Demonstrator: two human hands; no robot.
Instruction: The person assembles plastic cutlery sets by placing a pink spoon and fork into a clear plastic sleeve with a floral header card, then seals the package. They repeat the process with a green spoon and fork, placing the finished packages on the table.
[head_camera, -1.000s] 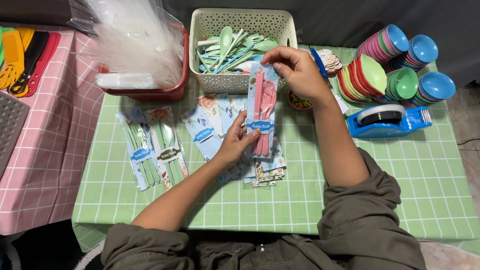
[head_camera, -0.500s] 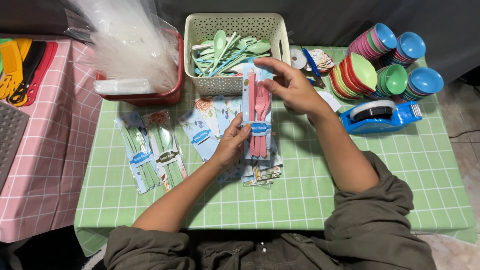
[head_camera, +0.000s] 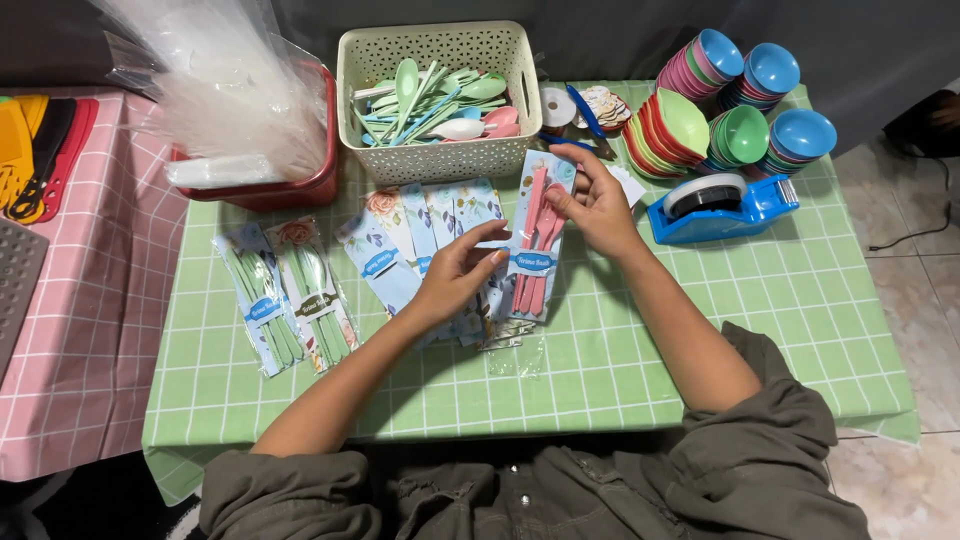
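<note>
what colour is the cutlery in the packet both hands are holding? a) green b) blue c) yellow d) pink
d: the packet, pinched by the right hand near its top and the left hand at its side, shows pink cutlery through the clear sleeve.

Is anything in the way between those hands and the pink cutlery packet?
Nothing visible: the right hand and left hand both already touch the pink cutlery packet, which lies over other packets.
</note>
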